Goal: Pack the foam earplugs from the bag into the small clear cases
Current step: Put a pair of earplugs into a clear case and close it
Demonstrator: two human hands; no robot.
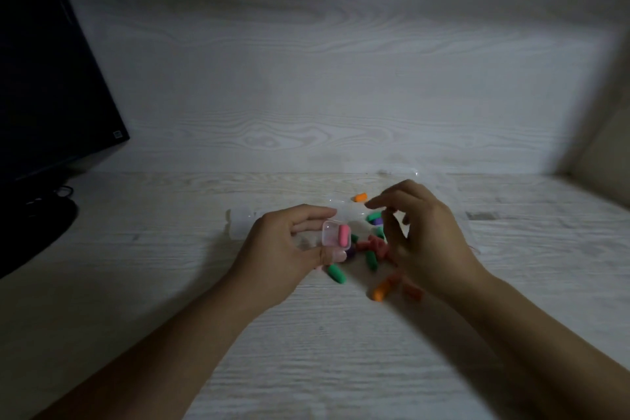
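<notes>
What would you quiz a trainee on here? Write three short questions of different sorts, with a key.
1. True or false: the left hand holds the small clear case with its lid open.
2. What colour is the earplug that lies inside that case? A) green B) pink C) orange
3. Fill in: the right hand hovers over the loose earplugs on the ______ desk.

Key: 1 true. 2 B, pink. 3 pale wood-grain. The right hand's fingers are curled above the pile, and whether its grip holds an earplug cannot be told. An orange earplug lies apart, farther back.
</notes>
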